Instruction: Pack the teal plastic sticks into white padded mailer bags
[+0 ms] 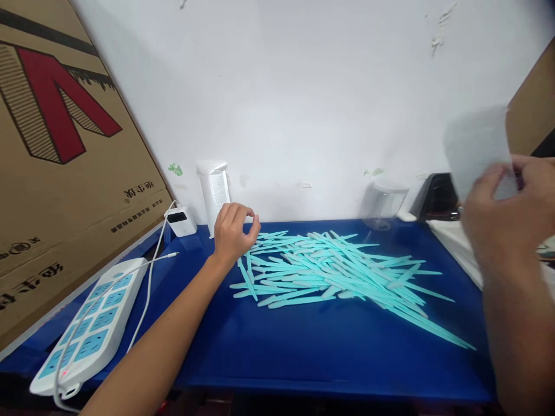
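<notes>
A loose heap of slim, tapered turquoise sticks with paler ends (321,266) lies on the blue tabletop. Over the heap's left end is my left hand (234,230), its thumb and forefinger curled together; a pale bit shows inside the curl, too small to name. My right hand (498,214), smeared by motion, is raised at the right and pinches a whitish translucent sheet (477,147), perhaps a bag. Beside it, at the frame's edge, another hand (540,185) is partly visible, apparently another person's.
To the left are a white power strip (97,323) with cables, a small white charger (181,222) and a large cardboard box (78,173). A silvery-white packet (213,193) leans on the wall. At the back right stand a clear container (385,205) and a black object (440,196).
</notes>
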Tool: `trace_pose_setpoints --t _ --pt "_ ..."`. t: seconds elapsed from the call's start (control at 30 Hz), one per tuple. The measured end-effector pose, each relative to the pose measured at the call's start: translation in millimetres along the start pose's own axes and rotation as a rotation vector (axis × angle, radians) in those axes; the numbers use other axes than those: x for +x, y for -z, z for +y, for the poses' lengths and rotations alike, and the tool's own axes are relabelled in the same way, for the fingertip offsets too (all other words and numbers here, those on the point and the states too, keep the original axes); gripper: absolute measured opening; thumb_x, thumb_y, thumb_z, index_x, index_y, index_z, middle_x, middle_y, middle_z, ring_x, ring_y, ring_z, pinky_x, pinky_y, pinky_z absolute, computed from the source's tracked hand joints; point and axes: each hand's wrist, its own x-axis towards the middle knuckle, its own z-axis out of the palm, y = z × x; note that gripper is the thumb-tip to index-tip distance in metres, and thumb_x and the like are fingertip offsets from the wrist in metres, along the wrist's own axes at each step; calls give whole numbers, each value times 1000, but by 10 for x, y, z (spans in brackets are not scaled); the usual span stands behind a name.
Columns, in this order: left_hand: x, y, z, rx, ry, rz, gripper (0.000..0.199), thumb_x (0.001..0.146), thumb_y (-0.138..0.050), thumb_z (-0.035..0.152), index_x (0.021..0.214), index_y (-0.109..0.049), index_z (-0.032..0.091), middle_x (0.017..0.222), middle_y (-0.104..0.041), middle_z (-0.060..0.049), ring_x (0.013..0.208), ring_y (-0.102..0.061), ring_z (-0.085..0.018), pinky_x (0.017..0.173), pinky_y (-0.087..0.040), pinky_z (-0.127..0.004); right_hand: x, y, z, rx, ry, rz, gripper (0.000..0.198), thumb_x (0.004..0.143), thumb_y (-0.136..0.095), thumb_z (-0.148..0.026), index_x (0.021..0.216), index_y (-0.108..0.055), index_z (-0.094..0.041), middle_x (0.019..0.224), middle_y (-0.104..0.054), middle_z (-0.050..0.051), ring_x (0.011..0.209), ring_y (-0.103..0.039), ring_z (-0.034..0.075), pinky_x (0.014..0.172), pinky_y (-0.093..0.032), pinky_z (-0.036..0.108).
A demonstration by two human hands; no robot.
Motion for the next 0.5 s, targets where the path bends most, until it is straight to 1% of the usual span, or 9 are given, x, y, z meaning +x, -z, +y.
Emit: trace_pose_setpoints --t 0.07,0.1,0.13,0.2,0.23,0.3,0.33,0.4,0.5 --pt "-7 -4 101 -49 -32 -5 7 91 -65 26 93 -60 22 90 -66 -9 91 -60 -28 83 -48 -44 -64 262 -555 264 -13 33 21 92 -59 -29 94 -70 -11 81 -68 17 85 -67 30 72 -48 44" --pt "-9 -1 167 -83 -47 -13 12 91 -67 29 98 -61 22 93 -67 -9 94 -61 -28 85 -50 -44 -141 388 -807 449 -56 -36 21 94 -61 -33 95 -68 -14 81 -68 14 77 -66 27 69 -50 42" --pt "-11 6 243 -123 -60 -31 20 90 -69 33 105 -62 21 99 -68 -10 98 -63 -29 88 -51 -45 -235 502 -1027 660 -115 -173 20 94 -65 -37 98 -67 -17 84 -69 12 74 -67 24 65 -52 39" --pt "-14 28 420 -202 -65 -86 46 89 -72 43 127 -58 21 118 -68 -14 112 -63 -31 97 -52 -48 -434 673 -1351 1051 -270 -464 21 93 -68 -42 102 -65 -23 91 -72 9 72 -69 23 55 -55 35" --pt "-18 39 515 -232 -59 -120 63 87 -74 50 138 -52 21 129 -64 -16 121 -61 -33 102 -52 -50 -521 727 -1455 1179 -327 -615 26 92 -70 -45 107 -66 -24 99 -74 9 72 -71 23 53 -58 35" --pt "-34 53 701 -268 -39 -168 95 80 -77 63 155 -35 21 146 -54 -21 134 -54 -38 110 -49 -54 -650 783 -1575 1356 -410 -808 37 90 -72 -49 118 -66 -25 114 -75 9 75 -73 24 54 -63 36" --pt "-46 52 784 -269 -22 -180 107 77 -78 67 160 -28 22 151 -50 -22 138 -51 -39 113 -47 -55 -692 794 -1605 1413 -435 -887 41 89 -74 -50 120 -66 -25 119 -74 9 77 -74 24 56 -65 37" --pt "-80 35 914 -252 2 -174 119 75 -78 71 164 -17 22 156 -45 -23 141 -48 -41 115 -45 -57 -741 809 -1638 1486 -481 -981 42 87 -76 -50 120 -67 -24 123 -74 10 78 -76 25 60 -67 39" --pt "-127 -4 1000 -205 29 -170 120 79 -77 65 166 -8 19 157 -42 -24 141 -47 -41 113 -46 -57 -775 849 -1668 1544 -514 -1079 41 86 -78 -50 116 -68 -24 117 -75 10 72 -76 24 65 -68 43"
